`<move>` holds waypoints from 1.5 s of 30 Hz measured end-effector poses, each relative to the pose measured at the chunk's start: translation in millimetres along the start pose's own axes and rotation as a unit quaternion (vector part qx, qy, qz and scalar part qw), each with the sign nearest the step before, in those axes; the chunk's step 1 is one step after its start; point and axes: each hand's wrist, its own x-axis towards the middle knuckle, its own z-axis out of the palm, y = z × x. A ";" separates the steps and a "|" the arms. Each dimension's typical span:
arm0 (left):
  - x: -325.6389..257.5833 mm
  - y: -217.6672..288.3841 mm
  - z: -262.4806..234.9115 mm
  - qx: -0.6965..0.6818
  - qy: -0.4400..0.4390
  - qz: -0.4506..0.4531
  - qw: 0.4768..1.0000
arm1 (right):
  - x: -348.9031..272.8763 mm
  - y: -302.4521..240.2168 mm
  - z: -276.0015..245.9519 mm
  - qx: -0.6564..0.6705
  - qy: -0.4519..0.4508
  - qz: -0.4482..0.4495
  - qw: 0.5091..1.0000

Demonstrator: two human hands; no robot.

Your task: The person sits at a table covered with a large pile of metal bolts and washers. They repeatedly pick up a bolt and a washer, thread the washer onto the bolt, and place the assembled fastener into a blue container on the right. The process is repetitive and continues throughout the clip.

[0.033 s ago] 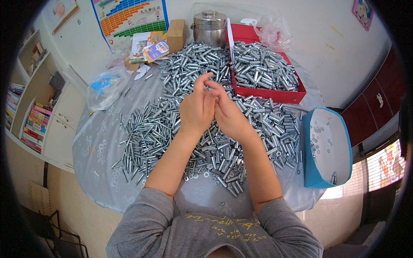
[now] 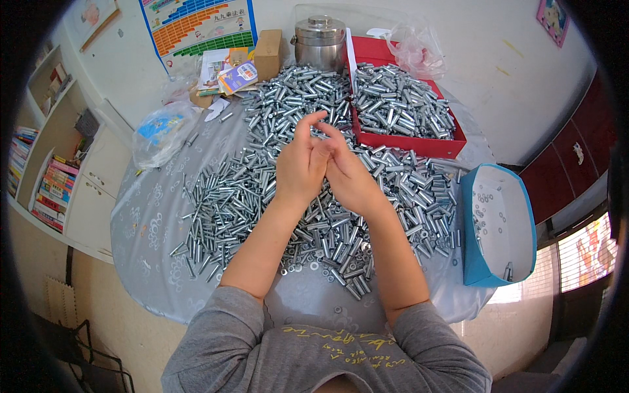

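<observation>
My left hand (image 2: pixel 299 164) and my right hand (image 2: pixel 349 171) meet above the middle of a heap of silver metal bolts and sleeves (image 2: pixel 229 196). Their fingers are bent and touch each other, with the left index finger arching over at the top. The thumbs lie close together between the palms. Anything pinched there is hidden by the hands. Thin bolts lie mostly left of my arms, thicker sleeves (image 2: pixel 419 190) to the right. Small washers (image 2: pixel 314 266) are scattered at the heap's near edge.
A red box (image 2: pixel 413 144) full of metal sleeves stands at the back right. On the right is a blue bin (image 2: pixel 466 223) with a few washers inside. A steel pot (image 2: pixel 319 46), a cardboard box (image 2: pixel 268 56) and a plastic bag (image 2: pixel 164 134) sit toward the back of the cloth-covered table (image 2: pixel 147 262).
Both hands have shifted very slightly, and the fingers keep touching. Everything else stays where it was.
</observation>
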 end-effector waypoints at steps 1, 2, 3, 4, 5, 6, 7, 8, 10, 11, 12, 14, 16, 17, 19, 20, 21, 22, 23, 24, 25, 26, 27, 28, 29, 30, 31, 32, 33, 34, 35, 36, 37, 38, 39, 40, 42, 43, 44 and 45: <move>-0.1 -1.6 0.6 -0.013 0.000 0.000 1.000 | 0.6 1.8 -1.3 0.006 -0.002 0.013 1.000; -0.1 -2.9 0.7 -0.025 0.001 0.000 1.000 | 1.4 5.1 -3.4 0.012 -0.004 0.026 1.000; -0.1 -3.7 0.6 -0.037 0.001 -0.001 0.999 | 1.9 7.9 -4.5 0.017 -0.006 0.038 0.999; 0.4 -4.1 0.5 -0.021 -0.004 -0.006 1.000 | 1.9 9.7 -4.5 0.003 0.001 0.043 0.999; 0.9 -4.2 0.3 -0.004 -0.009 -0.012 1.000 | 1.7 11.2 -4.4 -0.011 0.008 0.047 0.999; 1.4 -4.2 0.0 0.013 -0.013 -0.018 1.000 | 1.6 12.6 -4.4 -0.025 0.015 0.052 0.998; 1.7 -2.9 -1.0 0.030 -0.010 -0.013 0.999 | 1.7 13.7 -4.9 -0.012 0.011 0.062 0.998; 1.8 -1.2 -2.1 0.048 -0.006 -0.008 0.999 | 1.7 14.9 -6.3 0.001 0.008 0.073 0.997; 2.9 -1.3 -4.3 0.078 0.010 -0.003 0.997 | 1.9 11.8 -13.2 0.006 -0.001 0.092 0.996; 4.5 -3.1 -5.8 0.090 0.022 -0.002 0.996 | 1.9 5.7 -21.2 -0.002 -0.007 0.102 0.995; 5.9 -4.6 -7.6 0.102 0.035 -0.002 0.994 | 1.4 2.5 -27.6 -0.010 -0.012 0.112 0.994; 9.4 -6.3 -14.2 0.112 0.047 -0.032 0.992 | -0.3 2.4 -36.1 -0.016 0.000 0.072 0.997; 10.3 -3.1 -15.9 0.114 0.061 -0.033 0.991 | -0.1 5.2 -38.4 -0.023 0.003 0.035 0.999; 9.4 -3.3 -12.7 0.096 0.069 -0.012 0.993 | -0.1 5.5 -36.6 -0.016 -0.006 0.024 1.000; 7.6 -4.3 -4.0 0.060 0.085 0.029 0.994 | 0.6 2.6 -29.5 -0.002 -0.022 0.002 1.000; 6.3 -1.7 -2.2 0.057 0.055 0.009 0.997 | 1.3 0.2 -26.5 0.015 -0.037 0.021 0.999; 4.9 3.2 -1.8 0.054 0.024 -0.012 0.998 | 2.1 -3.1 -23.6 0.032 -0.053 0.039 0.997; 3.8 5.7 -1.6 0.052 -0.007 -0.032 0.998 | 2.1 -5.1 -22.3 0.049 -0.067 0.058 0.995; 3.7 4.2 -1.7 0.053 -0.009 -0.030 0.998 | 2.0 -6.0 -22.3 0.042 -0.068 0.070 0.994; 3.9 1.7 -2.3 0.054 -0.012 -0.028 0.998 | 2.1 -6.6 -22.4 0.035 -0.069 0.082 0.994; 4.6 0.6 -3.2 0.056 -0.015 -0.025 0.998 | 2.3 -7.4 -22.8 0.027 -0.070 0.093 0.993; 5.0 1.6 -4.8 0.067 -0.018 -0.035 0.997 | 2.3 -7.2 -23.0 0.016 -0.051 0.070 0.996; 5.4 3.6 -6.9 0.079 -0.021 -0.044 0.996 | 2.3 -6.3 -23.3 0.004 -0.032 0.047 0.998; 5.9 5.0 -8.2 0.091 -0.023 -0.054 0.994 | 2.6 -5.6 -23.3 -0.008 -0.014 0.023 1.000; 6.0 3.5 -6.2 0.075 -0.005 -0.034 0.997 | 2.4 -3.7 -21.9 0.012 -0.008 0.017 1.000; 5.8 0.5 -2.0 0.059 0.014 -0.013 0.998 | 1.8 -1.0 -19.5 0.032 -0.001 0.011 0.999; 5.4 -0.7 0.7 0.044 0.031 0.006 0.999 | 1.5 0.5 -17.6 0.053 0.006 0.006 0.999; 4.7 0.6 0.9 0.047 0.020 -0.003 0.999 | 1.8 0.2 -16.9 0.072 0.003 0.009 0.997; 3.8 3.0 0.2 0.050 0.008 -0.013 0.999 | 2.3 -0.3 -16.1 0.091 -0.001 0.012 0.996; 3.3 3.8 0.5 0.051 -0.005 -0.023 0.998 | 2.5 -0.3 -16.2 0.109 -0.002 0.016 0.994; 3.0 2.1 1.0 0.082 -0.007 -0.017 0.996 | 2.2 -1.2 -18.3 0.075 0.008 0.014 0.997; 2.4 -0.7 1.5 0.113 -0.008 -0.012 0.994 | 1.5 -2.8 -23.2 0.041 0.018 0.013 0.999; 2.4 -1.9 1.5 0.143 -0.010 -0.006 0.990 | 0.6 -5.3 -29.2 0.006 0.028 0.011 1.000; 4.8 -3.3 -1.2 0.165 -0.008 -0.027 0.986 | -0.1 -7.6 -35.7 0.020 0.044 0.017 0.999; 8.9 -5.8 -5.8 0.187 -0.007 -0.048 0.981 | -0.9 -9.9 -43.2 0.033 0.061 0.022 0.997; 11.6 -6.9 -9.3 0.210 -0.004 -0.069 0.975 | -0.8 -11.4 -50.6 0.047 0.076 0.027 0.996; 11.4 -6.3 -11.1 0.107 0.005 -0.086 0.990 | -0.1 -5.6 -56.5 0.102 0.060 0.021 0.993; 10.0 -6.1 -12.3 0.057 0.009 -0.094 0.994 | 0.0 -9.1 -52.5 0.125 0.058 0.033 0.990; 6.9 -8.3 -8.3 -0.004 0.005 -0.103 0.995 | 0.4 -10.3 -48.8 0.122 0.050 0.038 0.991; 5.1 -6.1 -5.5 -0.015 0.008 -0.085 0.996 | 1.0 -11.4 -44.9 0.119 0.041 0.043 0.991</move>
